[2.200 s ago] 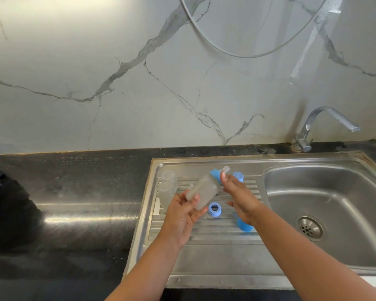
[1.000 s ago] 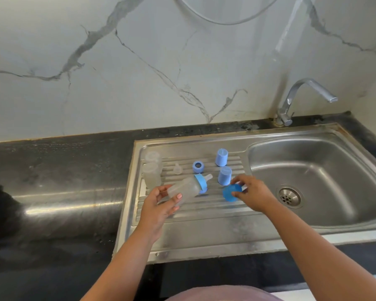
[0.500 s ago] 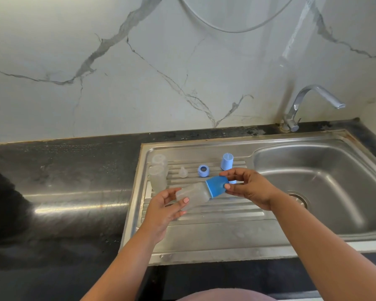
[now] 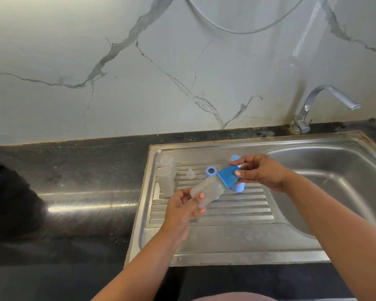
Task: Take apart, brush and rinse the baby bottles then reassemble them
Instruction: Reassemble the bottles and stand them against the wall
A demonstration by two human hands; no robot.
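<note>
My left hand (image 4: 180,211) grips a frosted clear baby bottle (image 4: 207,191), tilted above the ribbed drainboard (image 4: 226,216). My right hand (image 4: 262,171) pinches the blue cap (image 4: 228,176) that sits over the bottle's top. Behind them two clear bottle bodies (image 4: 166,180) stand at the drainboard's left. A clear teat (image 4: 190,173) and a blue screw ring (image 4: 211,171) lie beside them. Another blue cap (image 4: 238,187) stands under the held bottle, and one more blue cap (image 4: 234,158) peeks out behind my right hand.
The steel sink basin (image 4: 334,183) lies to the right, with a chrome tap (image 4: 326,105) at its back. Black worktop (image 4: 74,181) stretches to the left. A marble wall with a hanging hose (image 4: 237,27) rises behind.
My right hand picked a blue cap off the drainboard and brought it onto the top of the bottle held in my left hand. The bottle's teat and ring are now covered.
</note>
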